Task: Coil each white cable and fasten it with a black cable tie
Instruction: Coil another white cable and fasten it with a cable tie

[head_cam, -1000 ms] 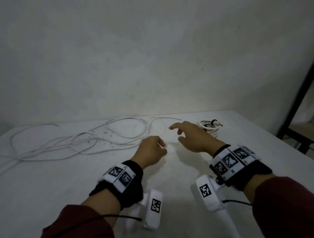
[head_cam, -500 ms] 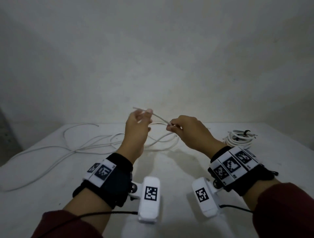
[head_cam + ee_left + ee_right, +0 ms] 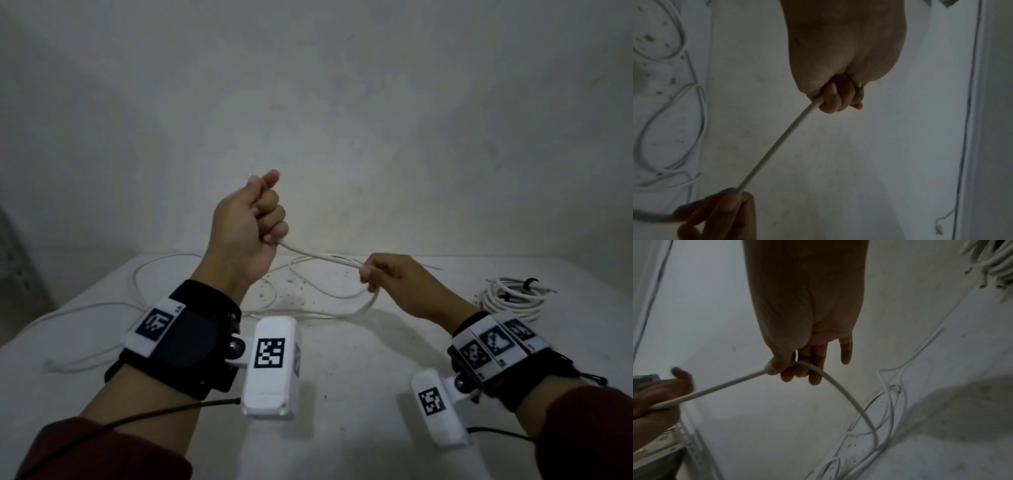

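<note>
My left hand (image 3: 260,212) is raised in a fist and grips the end of a white cable (image 3: 318,255), whose tip shows above the thumb. The cable runs down and right to my right hand (image 3: 371,274), which pinches it between thumb and fingers. In the left wrist view the cable (image 3: 781,142) stretches straight from the left hand (image 3: 838,97) to the right hand (image 3: 731,201). In the right wrist view the cable (image 3: 849,395) bends over the right hand (image 3: 795,369) and drops to the table, where more loose cable (image 3: 102,308) lies at the left.
A white cable coil (image 3: 510,298) fastened with a black tie (image 3: 529,282) lies at the table's right. The white table (image 3: 359,428) has dark specks near its middle. A plain wall stands behind it, and a grey rack (image 3: 663,443) is at the left.
My left hand has risen and closed into a fist around the cable end. My right hand has slid down and to the right along the cable, so the span between them is longer.
</note>
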